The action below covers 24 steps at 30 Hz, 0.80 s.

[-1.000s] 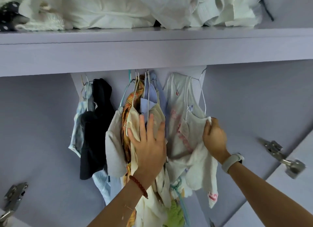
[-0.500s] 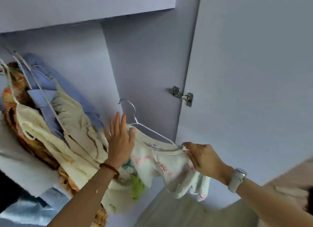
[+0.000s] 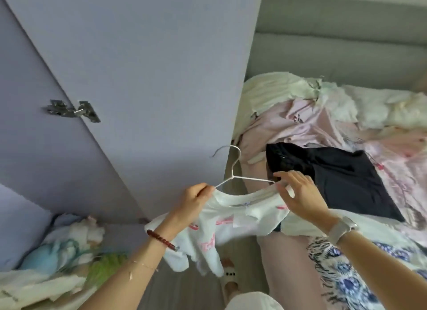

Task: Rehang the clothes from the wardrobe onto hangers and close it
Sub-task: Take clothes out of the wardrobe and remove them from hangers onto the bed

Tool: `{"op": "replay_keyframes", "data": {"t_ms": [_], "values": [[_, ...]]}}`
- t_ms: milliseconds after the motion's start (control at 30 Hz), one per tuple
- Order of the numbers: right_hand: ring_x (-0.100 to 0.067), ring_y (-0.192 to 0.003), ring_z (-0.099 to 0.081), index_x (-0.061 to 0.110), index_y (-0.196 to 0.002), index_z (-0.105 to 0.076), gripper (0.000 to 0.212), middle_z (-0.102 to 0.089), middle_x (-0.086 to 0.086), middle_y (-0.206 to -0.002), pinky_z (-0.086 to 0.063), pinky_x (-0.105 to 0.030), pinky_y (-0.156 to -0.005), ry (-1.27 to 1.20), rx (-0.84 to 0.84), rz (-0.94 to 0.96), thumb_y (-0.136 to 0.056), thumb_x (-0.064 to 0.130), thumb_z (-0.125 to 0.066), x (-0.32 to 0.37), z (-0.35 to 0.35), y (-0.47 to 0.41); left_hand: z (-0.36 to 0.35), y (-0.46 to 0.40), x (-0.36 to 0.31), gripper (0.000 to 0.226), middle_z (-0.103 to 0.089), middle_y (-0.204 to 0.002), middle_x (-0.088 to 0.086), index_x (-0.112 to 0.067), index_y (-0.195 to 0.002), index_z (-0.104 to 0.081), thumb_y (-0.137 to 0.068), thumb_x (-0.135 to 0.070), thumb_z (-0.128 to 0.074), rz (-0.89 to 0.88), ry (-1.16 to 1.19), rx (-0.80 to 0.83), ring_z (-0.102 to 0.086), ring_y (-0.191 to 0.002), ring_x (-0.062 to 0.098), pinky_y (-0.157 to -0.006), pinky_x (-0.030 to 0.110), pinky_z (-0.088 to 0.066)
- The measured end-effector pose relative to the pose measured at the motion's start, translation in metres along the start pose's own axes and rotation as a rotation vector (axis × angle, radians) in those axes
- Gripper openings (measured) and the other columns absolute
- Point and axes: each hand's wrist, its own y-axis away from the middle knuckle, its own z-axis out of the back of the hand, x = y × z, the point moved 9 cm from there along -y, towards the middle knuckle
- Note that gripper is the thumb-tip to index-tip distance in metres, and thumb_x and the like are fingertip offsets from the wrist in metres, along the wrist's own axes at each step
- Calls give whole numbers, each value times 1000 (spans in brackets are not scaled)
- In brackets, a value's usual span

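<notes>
A small white shirt with pink print hangs on a white wire hanger in front of me, outside the wardrobe. My left hand pinches the shirt's left shoulder over the hanger's arm. At the other shoulder, my right hand grips shirt and hanger end together. The hanger's hook points up and is free of any rail. The open lilac wardrobe door stands just behind the hanger, with its metal hinge on the left.
A bed on the right is covered with pink and white clothes and a folded black garment. Hanging clothes show blurred at the lower left inside the wardrobe. My slippered foot stands on the grey floor.
The shirt on its hanger came off the rail and out of the wardrobe. My left hand left the hanging clothes and took the shirt's shoulder. My view swung right toward the bed.
</notes>
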Motion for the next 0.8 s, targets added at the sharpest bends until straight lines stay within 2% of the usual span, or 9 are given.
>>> {"op": "replay_keyframes", "data": {"t_ms": [100,167,233,300,367,500,600,700,800], "values": [[-25,-75,-61,9,-97,-66,27,-61,-1,-80,-42,-31,-68,11,-67,-100,-86,25,-47,-42,22,24,-47,-23,-23,35,-33,-45,-14,-17,-57,-49,-91,-20,-55,-19,19,155,-31,-47,1,-48,18,-24],[-23,-69,-61,9,-88,-65,27,-61,0,-75,-43,-26,-63,50,-109,-129,-88,26,-45,-69,36,37,-75,-43,-41,36,-32,-43,-13,-10,-58,-51,-86,-34,-54,-47,-7,209,-31,-47,3,-48,19,-23],[-21,-66,-62,9,-86,-65,24,-63,1,-74,-43,-24,-56,96,-120,-174,-88,26,-48,-101,49,46,-109,-67,-59,37,-33,-42,-12,-10,-61,-50,-85,-37,-53,-69,-37,264,-32,-45,2,-48,20,-24],[-21,-61,-63,9,-85,-64,18,-65,1,-71,-44,-26,-47,137,-123,-235,-88,23,-54,-139,58,50,-146,-97,-76,37,-34,-42,-13,-7,-62,-51,-92,-28,-52,-107,-60,295,-32,-45,2,-49,20,-26],[-22,-51,-61,9,-81,-65,26,-64,1,-62,-42,-27,-38,185,-139,-268,-89,28,-48,-175,67,44,-181,-134,-94,34,-42,-50,-10,-3,-70,-56,-93,-27,-50,-167,-156,273,-40,-51,7,-54,27,-31],[-23,-36,-53,10,-75,-65,28,-58,0,-47,-34,-22,-34,177,-209,-290,-87,24,-45,-240,69,4,-231,-220,-119,23,-60,-68,-3,-14,-84,-63,-94,-30,-49,-239,-339,118,-55,-71,19,-61,27,-32],[-26,-36,-51,11,-73,-65,23,-57,-1,-45,-36,-24,-35,59,-251,-340,-85,22,-48,-280,56,-45,-236,-275,-134,21,-68,-87,7,-10,-93,-68,-93,-24,-51,-246,-450,-146,-56,-90,28,-82,34,-34],[-25,-37,-50,12,-72,-64,24,-54,-1,-44,-34,-21,-39,-73,-278,-351,-84,25,-48,-299,38,-98,-222,-311,-155,15,-66,-99,10,-9,-96,-67,-88,-17,-57,-314,-464,-376,-54,-101,33,-93,49,-37],[-27,-39,-48,9,-72,-62,17,-50,-2,-43,-31,-20,-43,-221,-316,-341,-82,20,-54,-303,29,-158,-202,-344,-164,35,-47,-135,16,-8,-121,-56,-87,-14,-57,-281,-483,-504,-36,-130,35,-106,50,-25]]}}
